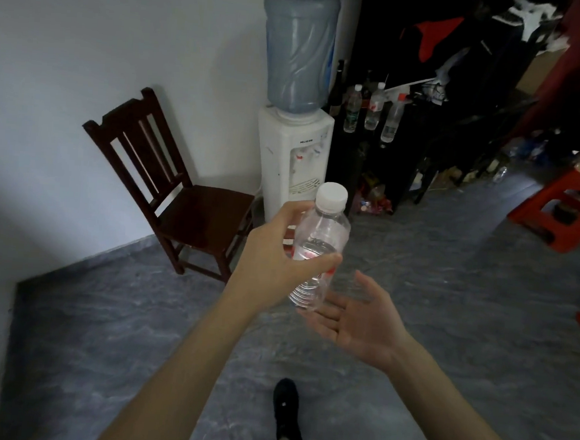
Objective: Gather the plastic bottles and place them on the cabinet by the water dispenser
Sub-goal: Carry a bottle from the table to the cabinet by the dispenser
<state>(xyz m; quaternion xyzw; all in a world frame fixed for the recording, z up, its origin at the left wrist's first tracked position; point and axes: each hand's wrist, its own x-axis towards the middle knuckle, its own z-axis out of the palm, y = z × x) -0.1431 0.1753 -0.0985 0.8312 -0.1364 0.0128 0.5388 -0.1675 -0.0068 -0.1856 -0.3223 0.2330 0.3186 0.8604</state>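
A: Left hand [276,253] wraps the clear bottle [317,252], white cap up, held mid-air in front of the water dispenser [294,158].

B: Right hand [354,313] spread flat just under its base, palm up, holding nothing. Three bottles [373,110] stand on the far dark cabinet [351,155].

The left hand [276,253] grips a clear plastic bottle [317,246] with a white cap; the right hand [354,317] lies palm-up beneath its base. Ahead stands a water dispenser [293,151], three bottles [373,109] on the dark cabinet [354,162] beside it.
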